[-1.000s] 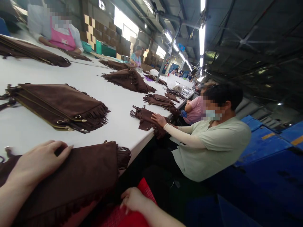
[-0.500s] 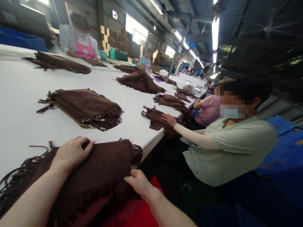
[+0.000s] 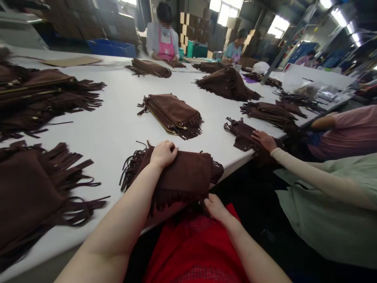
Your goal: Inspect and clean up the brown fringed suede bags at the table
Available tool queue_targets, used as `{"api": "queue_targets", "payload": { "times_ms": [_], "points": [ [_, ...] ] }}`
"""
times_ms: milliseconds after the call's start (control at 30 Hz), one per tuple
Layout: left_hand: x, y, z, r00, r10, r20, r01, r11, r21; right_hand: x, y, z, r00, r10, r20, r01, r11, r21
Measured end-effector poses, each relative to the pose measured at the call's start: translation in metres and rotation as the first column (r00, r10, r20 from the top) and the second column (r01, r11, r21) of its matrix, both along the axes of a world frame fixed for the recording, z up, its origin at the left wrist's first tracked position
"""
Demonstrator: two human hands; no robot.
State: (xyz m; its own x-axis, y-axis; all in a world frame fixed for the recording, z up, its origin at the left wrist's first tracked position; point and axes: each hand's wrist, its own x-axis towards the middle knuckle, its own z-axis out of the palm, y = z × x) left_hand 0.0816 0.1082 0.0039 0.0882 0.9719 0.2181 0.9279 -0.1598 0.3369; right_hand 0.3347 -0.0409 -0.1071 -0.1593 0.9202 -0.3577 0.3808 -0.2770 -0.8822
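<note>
A brown suede fringed bag [image 3: 188, 175] lies at the near edge of the white table [image 3: 118, 129], its fringe hanging over the edge. My left hand [image 3: 163, 154] rests on the bag's far top corner with fingers curled over it. My right hand [image 3: 216, 207] is below the table edge, its fingers in the hanging fringe at the bag's lower right; what they pinch is partly hidden. A red apron [image 3: 191, 243] covers my lap.
Another fringed bag [image 3: 172, 114] lies just beyond mine. Piles of the same bags sit at the left [image 3: 35, 184] and far left [image 3: 38, 98]. A co-worker's hand [image 3: 263, 139] presses a bag at the right. More people work at the far side.
My view has swung left and down, showing more of the table. My right hand has come up from my lap to the bag's fringe. My left hand stays on the bag.
</note>
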Motion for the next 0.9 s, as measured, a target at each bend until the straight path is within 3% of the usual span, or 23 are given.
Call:
{"api": "queue_targets", "payload": {
  "times_ms": [133,233,333,433,500,600,733,900],
  "points": [
    [0.0,0.001,-0.001,1.0,-0.006,0.017,0.006,1.0,0.022,0.011,-0.006,-0.034,0.994,-0.006,0.11,0.026,0.983,-0.18],
    [-0.001,0.001,-0.001,1.0,-0.007,0.018,0.007,1.0,0.02,0.031,-0.007,-0.044,0.972,-0.021,0.236,0.083,0.962,-0.259],
    [0.0,0.002,-0.001,1.0,-0.005,0.012,0.005,1.0,0.013,0.052,-0.002,-0.029,0.941,-0.161,0.299,0.191,0.979,-0.072],
    [0.0,0.003,-0.001,1.0,-0.003,0.005,0.003,1.0,0.012,0.057,0.003,0.004,0.95,-0.27,0.159,0.236,0.95,0.206],
    [0.0,0.004,-0.001,1.0,0.001,0.004,-0.002,1.0,0.008,0.048,0.004,0.026,0.983,-0.18,-0.035,0.183,0.959,0.217],
    [0.0,0.002,0.0,1.0,0.003,0.002,-0.003,1.0,0.007,0.024,0.001,0.046,0.975,-0.035,-0.218,0.058,0.993,0.098],
    [0.0,0.001,0.0,1.0,0.001,-0.008,0.0,1.0,0.009,0.005,-0.002,0.045,0.984,-0.068,-0.163,0.069,0.998,0.001],
    [0.0,0.001,0.001,1.0,0.003,-0.012,-0.003,1.0,0.014,0.023,-0.004,0.011,0.995,-0.081,0.06,0.088,0.987,-0.136]
  ]
}}
